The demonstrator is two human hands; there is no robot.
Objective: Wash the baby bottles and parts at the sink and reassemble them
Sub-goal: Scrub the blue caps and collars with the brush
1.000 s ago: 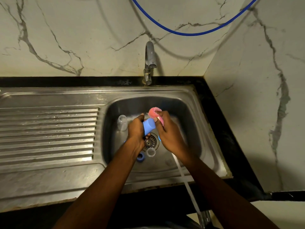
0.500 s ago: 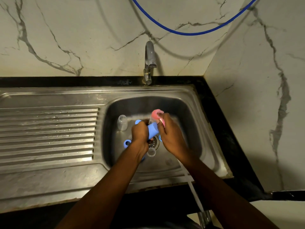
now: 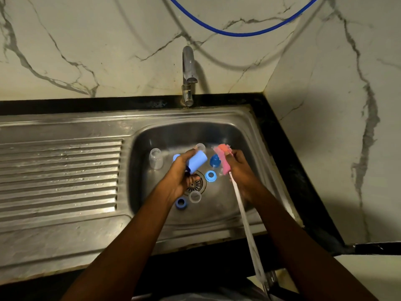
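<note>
Left hand point(image 3: 180, 178) covers the lower end of the light blue cylinder point(image 3: 197, 162) I grip, so I cannot tell bottle from cap. It also hides part of the drain point(image 3: 196, 186) and most of a blue part point(image 3: 176, 157) behind my knuckles. Pink brush head point(image 3: 223, 158) is motion-blurred; brush handle point(image 3: 245, 220) is partly hidden in my right hand point(image 3: 240, 172) and runs out at the bottom edge.

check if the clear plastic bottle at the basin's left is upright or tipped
Upright: the clear plastic bottle stands on its base, mouth up.
</note>
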